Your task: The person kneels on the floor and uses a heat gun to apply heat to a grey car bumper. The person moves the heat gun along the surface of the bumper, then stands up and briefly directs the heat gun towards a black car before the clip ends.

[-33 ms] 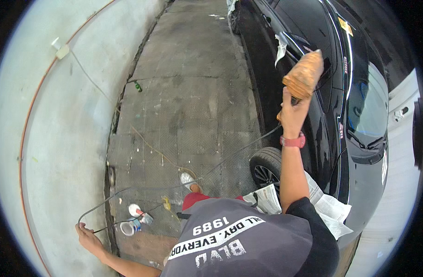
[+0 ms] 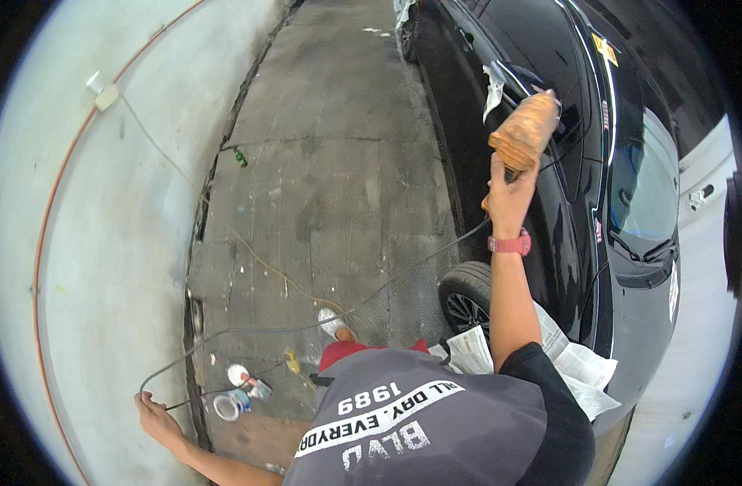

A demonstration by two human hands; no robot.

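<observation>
My right hand [image 2: 513,194], with a red wristwatch, grips the dark handle of a corded power tool [image 2: 526,132] with a bulky orange-brown, wrapped-looking body. Its exact kind is hard to make out, and its working end is hidden. The tool is up against or just over the side of a black car [image 2: 541,243], near the door mirror. From the handle, a grey power cord [image 2: 387,293] sags across to my left hand [image 2: 156,423]. That hand is closed on the cord, out by the white wall at lower left, and a darker length runs from it toward the floor.
Newspaper sheets [image 2: 577,368] cover part of the car beside the front wheel [image 2: 466,296]. Cans [image 2: 229,405], a yellow plug connector [image 2: 292,361] and another cord lie on the floor near my feet. A green bottle [image 2: 240,157] lies along the wall, which carries an orange conduit [image 2: 59,170].
My right hand and the power tool have shifted slightly left. The left hand keeps its hold on the cord, nearly unmoved.
</observation>
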